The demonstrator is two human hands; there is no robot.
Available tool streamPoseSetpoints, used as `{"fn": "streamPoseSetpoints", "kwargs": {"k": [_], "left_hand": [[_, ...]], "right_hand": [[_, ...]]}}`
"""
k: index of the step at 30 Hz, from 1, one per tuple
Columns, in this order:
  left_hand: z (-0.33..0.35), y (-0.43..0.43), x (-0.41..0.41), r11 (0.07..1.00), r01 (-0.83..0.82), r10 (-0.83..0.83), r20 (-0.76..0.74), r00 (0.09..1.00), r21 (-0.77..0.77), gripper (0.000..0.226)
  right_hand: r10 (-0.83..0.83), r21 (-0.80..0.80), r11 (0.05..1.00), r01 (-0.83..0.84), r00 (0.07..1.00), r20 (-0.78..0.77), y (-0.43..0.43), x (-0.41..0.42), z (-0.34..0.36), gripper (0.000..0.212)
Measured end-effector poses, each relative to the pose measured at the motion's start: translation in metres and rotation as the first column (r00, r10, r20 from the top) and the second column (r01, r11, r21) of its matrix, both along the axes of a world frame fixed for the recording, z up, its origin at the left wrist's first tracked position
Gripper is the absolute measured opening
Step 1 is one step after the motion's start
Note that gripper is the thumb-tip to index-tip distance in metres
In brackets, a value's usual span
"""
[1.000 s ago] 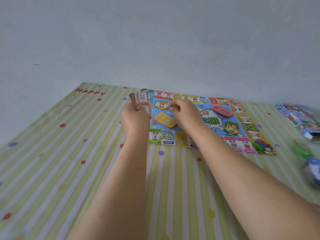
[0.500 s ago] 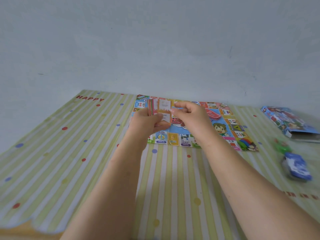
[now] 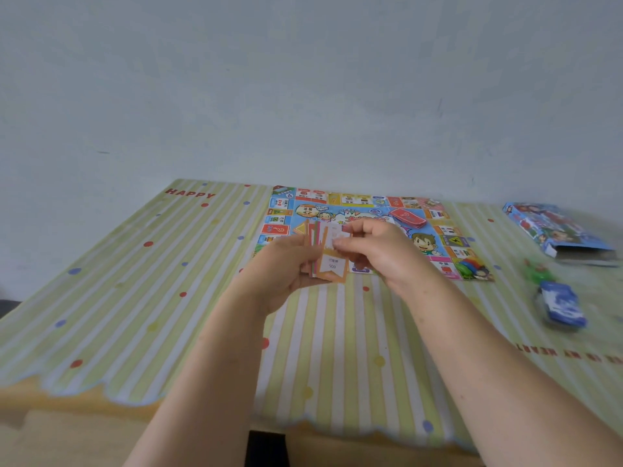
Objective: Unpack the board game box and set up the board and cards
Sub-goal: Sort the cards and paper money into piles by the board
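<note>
Left hand fingers wrapped round a fanned stack of thin orange-bordered paper cards, held above the near edge of the colourful printed game board. Right hand pinches the top card. I judge: light, floppy, slippery; hold by long edges.

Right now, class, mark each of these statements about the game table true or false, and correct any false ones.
1. The left hand and the right hand both hold the stack of cards. True.
2. A red deck lies on the board. True.
3. The board is folded up inside the game box. False: the board lies open and flat on the tablecloth.
4. The game box lies to the left of the board. False: it lies to the right of the board.
</note>
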State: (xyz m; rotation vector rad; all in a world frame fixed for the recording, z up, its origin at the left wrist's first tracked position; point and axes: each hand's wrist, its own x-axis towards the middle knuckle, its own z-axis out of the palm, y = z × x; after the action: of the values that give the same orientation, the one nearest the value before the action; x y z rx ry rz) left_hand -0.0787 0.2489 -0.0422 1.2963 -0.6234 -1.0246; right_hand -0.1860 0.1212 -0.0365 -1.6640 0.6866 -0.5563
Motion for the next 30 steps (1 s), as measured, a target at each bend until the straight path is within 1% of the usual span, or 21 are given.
{"fn": "streamPoseSetpoints", "kwargs": {"k": [3,6,8,12,15,17,20,22,25,27,30], "left_hand": [[-0.003,0.004,0.002,0.999,-0.045,0.042,0.089,0.995,0.031,0.025],[-0.005,0.01,0.001,0.997,-0.071,0.068,0.129,0.989,0.019,0.022],[-0.006,0.014,-0.001,0.998,-0.064,0.063,0.103,0.993,0.005,0.02],[-0.007,0.022,-0.001,0.998,-0.063,0.062,0.066,0.996,0.011,0.017],[-0.01,0.029,0.002,0.993,-0.111,0.106,0.094,0.99,0.044,0.018],[-0.01,0.034,0.004,0.992,-0.111,0.105,0.093,0.99,0.058,0.019],[-0.008,0.047,0.008,0.992,-0.108,0.106,0.03,0.994,0.064,0.021],[-0.008,0.056,0.013,0.988,-0.135,0.135,-0.005,0.991,0.071,0.023],[-0.013,0.068,0.024,0.967,-0.226,0.219,0.073,0.973,0.116,0.019],[-0.017,0.074,0.03,0.945,-0.299,0.281,0.141,0.949,0.135,0.017],[-0.022,0.076,0.037,0.91,-0.385,0.342,0.244,0.907,0.156,0.014]], "right_hand": [[0.061,-0.009,0.998,-0.061,0.998,-0.034,0.006,-0.003,0.0,0.024],[0.054,-0.046,0.997,-0.056,0.998,-0.034,0.012,-0.005,0.0,0.013],[0.025,-0.036,0.999,-0.026,0.999,-0.035,0.012,-0.006,-0.001,0.01],[0.017,-0.023,1.0,-0.02,0.995,-0.099,0.017,-0.006,-0.005,0.021],[0.043,0.029,0.999,-0.041,0.996,-0.075,0.024,-0.003,-0.006,0.01],[0.047,0.059,0.997,-0.044,0.997,-0.058,0.029,0.001,-0.008,0.009],[0.032,0.07,0.997,-0.026,0.997,-0.073,0.04,0.013,-0.014,0.011],[0.024,0.078,0.997,-0.016,0.995,-0.097,0.049,0.022,-0.017,0.01],[0.035,0.074,0.997,-0.027,0.994,-0.105,0.061,0.034,-0.023,0.012],[0.033,0.021,0.999,-0.031,0.993,-0.113,0.068,0.043,-0.026,0.014],[-0.002,-0.103,0.995,-0.017,0.984,-0.181,0.072,0.058,-0.033,0.017]]}}
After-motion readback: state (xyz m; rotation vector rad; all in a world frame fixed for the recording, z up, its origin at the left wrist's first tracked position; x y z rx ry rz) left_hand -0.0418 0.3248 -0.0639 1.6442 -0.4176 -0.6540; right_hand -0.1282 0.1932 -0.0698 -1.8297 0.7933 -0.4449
